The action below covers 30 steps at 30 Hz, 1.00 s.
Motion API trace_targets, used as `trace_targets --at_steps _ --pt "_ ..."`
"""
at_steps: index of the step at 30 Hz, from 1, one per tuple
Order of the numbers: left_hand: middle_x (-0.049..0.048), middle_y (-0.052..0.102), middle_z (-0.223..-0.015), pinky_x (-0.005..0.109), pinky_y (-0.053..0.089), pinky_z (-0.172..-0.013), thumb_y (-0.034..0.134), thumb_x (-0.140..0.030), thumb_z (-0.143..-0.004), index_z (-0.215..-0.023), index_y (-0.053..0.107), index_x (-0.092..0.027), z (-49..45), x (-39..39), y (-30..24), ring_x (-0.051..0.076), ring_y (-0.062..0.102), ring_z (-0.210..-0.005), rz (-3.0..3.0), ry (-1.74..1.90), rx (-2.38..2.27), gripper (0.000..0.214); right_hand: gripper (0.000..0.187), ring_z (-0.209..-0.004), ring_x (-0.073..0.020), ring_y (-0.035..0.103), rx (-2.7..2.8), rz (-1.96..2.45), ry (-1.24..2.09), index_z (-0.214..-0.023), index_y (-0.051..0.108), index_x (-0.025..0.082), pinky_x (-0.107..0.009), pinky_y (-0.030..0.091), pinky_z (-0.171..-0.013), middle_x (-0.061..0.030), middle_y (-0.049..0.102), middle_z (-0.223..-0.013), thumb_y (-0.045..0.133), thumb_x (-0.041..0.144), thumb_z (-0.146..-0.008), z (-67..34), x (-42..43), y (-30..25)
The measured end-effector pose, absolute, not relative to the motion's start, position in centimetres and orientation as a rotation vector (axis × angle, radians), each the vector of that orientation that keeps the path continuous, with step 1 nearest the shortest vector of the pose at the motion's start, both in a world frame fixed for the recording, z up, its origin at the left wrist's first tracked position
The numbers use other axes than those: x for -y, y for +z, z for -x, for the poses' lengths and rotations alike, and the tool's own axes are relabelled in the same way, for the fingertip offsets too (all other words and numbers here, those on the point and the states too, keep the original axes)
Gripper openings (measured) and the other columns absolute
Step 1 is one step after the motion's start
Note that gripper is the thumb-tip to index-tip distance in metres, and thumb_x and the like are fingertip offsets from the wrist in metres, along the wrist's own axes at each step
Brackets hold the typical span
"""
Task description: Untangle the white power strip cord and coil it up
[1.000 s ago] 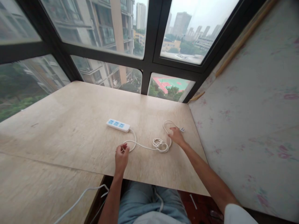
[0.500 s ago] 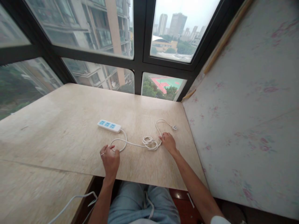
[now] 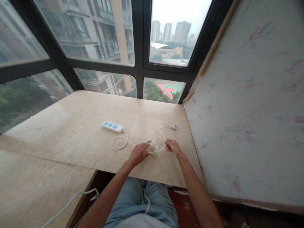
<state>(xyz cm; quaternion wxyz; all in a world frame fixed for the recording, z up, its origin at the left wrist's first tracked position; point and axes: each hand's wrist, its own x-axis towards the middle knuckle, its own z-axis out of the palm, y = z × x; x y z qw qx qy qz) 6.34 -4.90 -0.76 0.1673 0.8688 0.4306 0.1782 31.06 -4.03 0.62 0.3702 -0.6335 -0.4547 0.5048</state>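
Note:
A white power strip point(image 3: 112, 126) with blue socket faces lies on the stone-look surface, left of centre. Its white cord point(image 3: 121, 148) makes a loose loop, then runs right into a small tangled coil point(image 3: 153, 146). My left hand point(image 3: 139, 153) is at the left side of that coil, fingers and thumb closing on the cord there. Just right of the coil, my right hand point(image 3: 173, 147) pinches the cord with curled fingers. Beyond it the cord curves away to the plug point(image 3: 175, 127), which rests on the surface near the wall.
Dark-framed windows point(image 3: 139, 47) stand behind the pale ledge point(image 3: 78, 126). A flowered wall point(image 3: 249, 110) borders it on the right. Another white cable point(image 3: 71, 199) crosses the lower-left surface, beside a dark gap at the ledge's front edge.
My left hand has moved right from the cord's loop to the coil. My right hand has closed on the cord and shifted slightly. The plug end and loop have shifted a little.

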Motion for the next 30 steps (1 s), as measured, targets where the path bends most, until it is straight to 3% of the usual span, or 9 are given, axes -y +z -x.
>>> trace_targets --at_steps 5,7,11,21,26,30 --pt "0.0103 0.064 -0.112 0.036 0.047 -0.089 0.059 -0.034 -0.087 -0.119 0.057 -0.020 -5.8 5.2 -0.8 0.022 0.061 -0.102 -2.359 0.603 -1.160 0.035 0.027 -0.041 -0.0073 0.040 0.974 1.301 1.493 -0.066 0.042 0.023 -0.021 0.034 -0.043 0.0089 0.039 -0.053 0.058 0.045 -0.065 -32.5 6.0 3.3" --pt "0.0082 0.067 -0.100 0.032 0.047 -0.081 0.048 -0.034 -0.093 -0.108 0.062 -0.019 -5.6 5.6 -0.8 0.019 0.062 -0.090 -2.314 0.610 -1.140 0.025 0.028 -0.041 -0.0064 0.041 0.875 1.152 1.551 -0.065 0.041 0.022 -0.019 0.034 -0.042 0.0094 0.038 -0.052 0.060 0.042 -0.065 -32.8 6.3 4.2" --pt "0.0047 0.064 -0.076 0.028 0.043 -0.070 0.040 -0.037 -0.095 -0.082 0.064 -0.018 -5.4 6.2 -1.5 0.017 0.059 -0.073 -2.204 0.683 -1.182 0.033 0.021 -0.043 -0.0067 0.049 0.685 0.858 1.667 -0.065 0.048 0.020 -0.018 0.037 -0.043 0.0088 0.046 -0.051 0.068 0.026 -0.064 -33.1 6.4 4.8" --pt "-0.0024 0.044 -0.059 0.025 0.031 -0.059 0.041 -0.050 -0.088 -0.060 0.047 -0.018 -4.7 7.6 -1.0 0.012 0.042 -0.059 -1.792 0.891 -1.189 0.043 0.019 -0.047 -0.0066 0.057 0.415 0.915 1.579 -0.066 0.053 0.020 -0.015 0.048 -0.047 0.0076 0.058 -0.052 0.070 0.011 -0.064 -32.7 5.6 3.2" --pt "-0.0054 0.030 -0.056 0.024 0.026 -0.054 0.050 -0.057 -0.081 -0.056 0.037 -0.019 -5.7 8.5 -1.1 0.010 0.032 -0.054 -1.568 0.907 -1.154 0.048 0.012 -0.048 -0.0075 0.061 0.330 0.990 1.599 -0.070 0.057 0.019 -0.017 0.053 -0.050 0.0057 0.061 -0.054 0.067 0.016 -0.075 -31.7 5.2 2.5" --pt "-0.0049 0.033 -0.056 0.024 0.028 -0.055 0.050 -0.058 -0.082 -0.055 0.038 -0.019 -6.4 9.1 -1.0 0.009 0.033 -0.055 -1.502 0.907 -1.102 0.048 0.013 -0.056 -0.0125 0.067 0.344 1.039 1.657 -0.076 0.061 0.017 -0.023 0.056 -0.053 -0.0001 0.067 -0.064 0.066 0.029 -0.081 -30.4 6.3 2.7"
